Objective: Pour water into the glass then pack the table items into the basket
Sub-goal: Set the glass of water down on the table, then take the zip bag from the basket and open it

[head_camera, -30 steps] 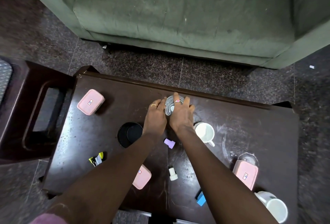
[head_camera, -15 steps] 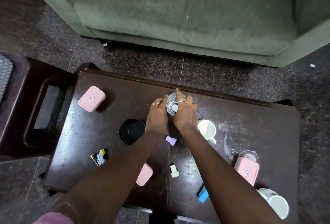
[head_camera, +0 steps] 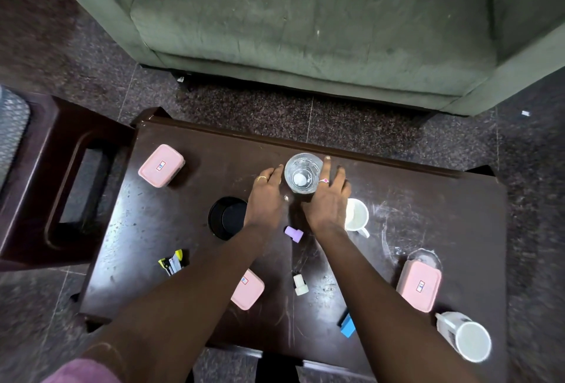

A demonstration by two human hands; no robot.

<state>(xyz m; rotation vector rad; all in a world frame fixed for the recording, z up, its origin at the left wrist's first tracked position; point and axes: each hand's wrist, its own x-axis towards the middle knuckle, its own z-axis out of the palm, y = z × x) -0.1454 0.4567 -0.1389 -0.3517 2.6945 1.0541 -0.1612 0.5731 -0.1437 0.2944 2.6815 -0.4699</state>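
Two bare hands flanked a clear glass [head_camera: 303, 172] standing upright near the desk's [head_camera: 428, 199] far edge. The left hand [head_camera: 266, 196] and right hand [head_camera: 330, 199] each lay open-fingered beside it, neither grip closed around it. A white mug [head_camera: 356, 214] sat just beside the right hand.

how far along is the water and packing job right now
Done: cannot tell if the glass holds water. In hand: left hand and right hand flank it. Left: three pink boxes, mugs and small items lie on the table; no basket visible.

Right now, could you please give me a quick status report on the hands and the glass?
Left hand and right hand open, flanking the clear drinking glass. Glass upright on the dark wooden table. White ceramic mug close beside right hand.
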